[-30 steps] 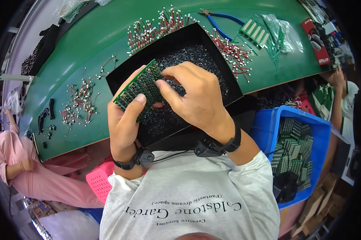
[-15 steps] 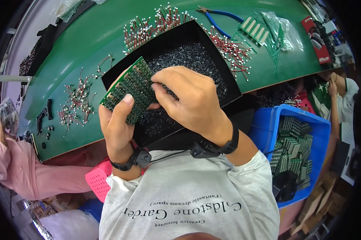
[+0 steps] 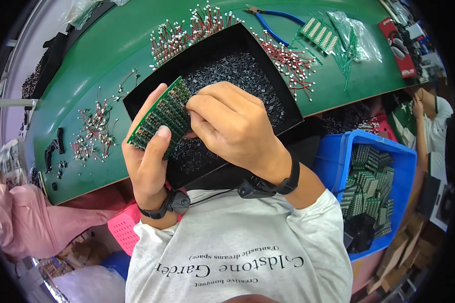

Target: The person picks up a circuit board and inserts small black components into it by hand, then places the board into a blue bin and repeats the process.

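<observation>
I'm counting one board [image 3: 163, 113] in the hands, one black tray [image 3: 227, 43], one pair of pliers [image 3: 261, 12], one panel [image 3: 319, 35] with pale rows, one red box [image 3: 396, 48] and one blue bin [image 3: 409, 164]. Leads [image 3: 95, 129] are lying in three heaps; the bits [image 3: 240, 70] filling the tray and the green pieces [image 3: 369, 189] filling the bin are lying too thick to count.

The board is hanging over the tray's 9 o'clock side, tilting, its long axis running from 7 to 1 o'clock and its studded face turning towards 4. The left hand [image 3: 145, 169] is holding it, thumb pressing the face, fingers lying behind. The right hand [image 3: 235, 126] is working at its 3 o'clock edge, fingers standing close together; whether they're pinching anything, I can't tell.

From the board, leads are lying at 1, 2 and 9 o'clock on the green counter [image 3: 106, 55]. Pliers and panel are sitting towards 2, a clear bag [image 3: 367, 43] lying just beyond. The red box and bin are sitting around 3. The right hand is blocking my view of the board's near corner and many bits.
</observation>
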{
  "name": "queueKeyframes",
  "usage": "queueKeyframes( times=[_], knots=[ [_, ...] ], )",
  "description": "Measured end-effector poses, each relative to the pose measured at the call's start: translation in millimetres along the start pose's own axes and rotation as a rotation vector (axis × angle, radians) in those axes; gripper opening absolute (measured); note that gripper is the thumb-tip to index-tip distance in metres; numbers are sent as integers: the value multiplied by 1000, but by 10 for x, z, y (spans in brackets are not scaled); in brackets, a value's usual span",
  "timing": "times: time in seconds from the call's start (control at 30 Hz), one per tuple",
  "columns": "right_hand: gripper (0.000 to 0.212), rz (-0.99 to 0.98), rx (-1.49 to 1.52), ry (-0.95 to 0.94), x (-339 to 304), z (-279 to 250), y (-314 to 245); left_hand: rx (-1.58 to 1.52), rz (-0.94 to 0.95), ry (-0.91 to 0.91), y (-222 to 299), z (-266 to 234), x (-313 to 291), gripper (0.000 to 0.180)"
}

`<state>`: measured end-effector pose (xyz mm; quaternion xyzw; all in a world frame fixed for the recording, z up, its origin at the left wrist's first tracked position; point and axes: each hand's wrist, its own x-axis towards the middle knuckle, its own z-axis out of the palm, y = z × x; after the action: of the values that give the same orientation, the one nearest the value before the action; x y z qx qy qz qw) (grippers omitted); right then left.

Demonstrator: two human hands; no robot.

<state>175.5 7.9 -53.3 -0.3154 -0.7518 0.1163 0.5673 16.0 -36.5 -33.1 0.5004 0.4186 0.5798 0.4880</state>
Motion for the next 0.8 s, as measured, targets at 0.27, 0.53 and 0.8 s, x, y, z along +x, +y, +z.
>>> queueKeyframes(
  times=[0.27,0.53,0.8],
  knots=[
    [19,62,-98,-16,-24,-62,-49,-61,8,85,19,8,66,57],
    [20,136,-77,-77,-7,-18,-32,-75,0,48,30,-14,20,57],
    [25,53,-58,-128,-43,-14,-28,-63,-12,51,31,11,52,61]
  ],
)
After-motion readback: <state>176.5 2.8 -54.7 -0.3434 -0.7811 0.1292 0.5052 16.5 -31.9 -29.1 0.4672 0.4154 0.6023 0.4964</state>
